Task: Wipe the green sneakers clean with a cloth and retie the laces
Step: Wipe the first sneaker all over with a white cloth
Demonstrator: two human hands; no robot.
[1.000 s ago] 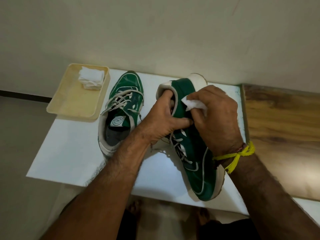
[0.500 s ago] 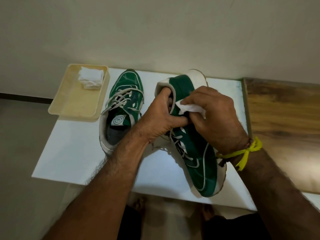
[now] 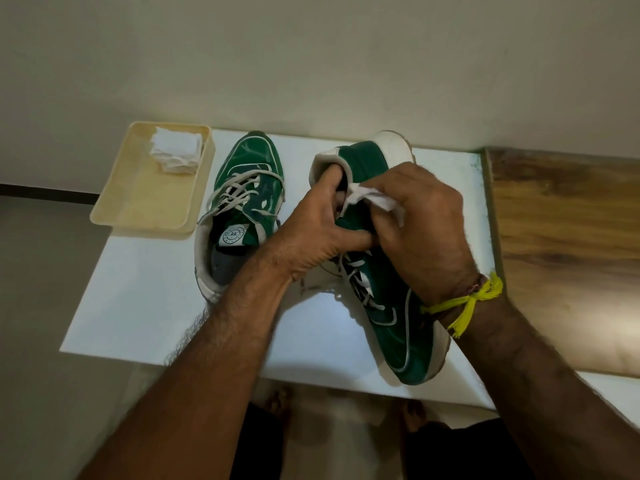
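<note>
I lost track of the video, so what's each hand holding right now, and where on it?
The left hand grips the right-side sneaker at its collar, fingers inside the opening. The right hand pinches a white cloth against that collar.

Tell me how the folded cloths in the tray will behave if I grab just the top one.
Probably floppy: the cloth in the right hand crumples against the sneaker. Likely light, so the tray should stay put. The stack looks loosely folded, with uneven edges, so lower cloths may drag along or unfold.
</note>
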